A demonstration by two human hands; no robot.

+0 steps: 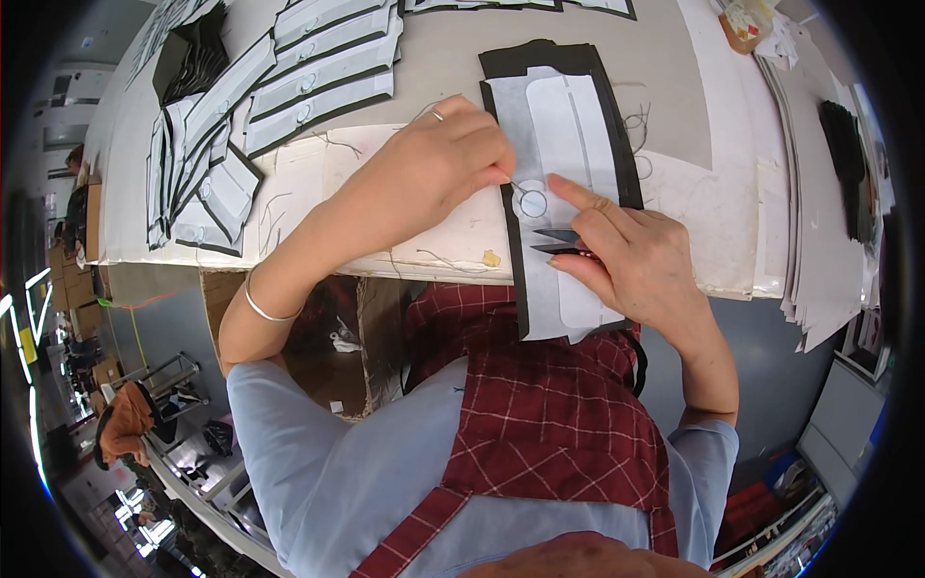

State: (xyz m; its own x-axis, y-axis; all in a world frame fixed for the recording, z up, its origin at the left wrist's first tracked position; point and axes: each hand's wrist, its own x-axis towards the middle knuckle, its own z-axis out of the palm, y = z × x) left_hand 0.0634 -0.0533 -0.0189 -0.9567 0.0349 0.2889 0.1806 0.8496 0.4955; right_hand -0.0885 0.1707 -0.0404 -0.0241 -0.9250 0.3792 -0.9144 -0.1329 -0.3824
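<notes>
A black fabric panel with a white backing [570,135] lies near the table's front edge, its near end overhanging above my apron. On the white backing there is a small stitched ring [533,203]. My left hand [445,159] pinches a thin dark thread [517,186] just beside this ring, fingertips closed together. In my right hand [636,255] is a pair of thread snips [556,242], blades parted and pointing left over the panel. The right index finger is stretched out onto the backing, right of the ring.
Rows of similar panels [323,77] lie at the back left, with a loose stack [207,193] nearer. Stacked sheets [805,222] hang over the right edge, beside black pieces [846,169]. Thread scraps [275,207] litter the tabletop. A cardboard box [381,332] stands below.
</notes>
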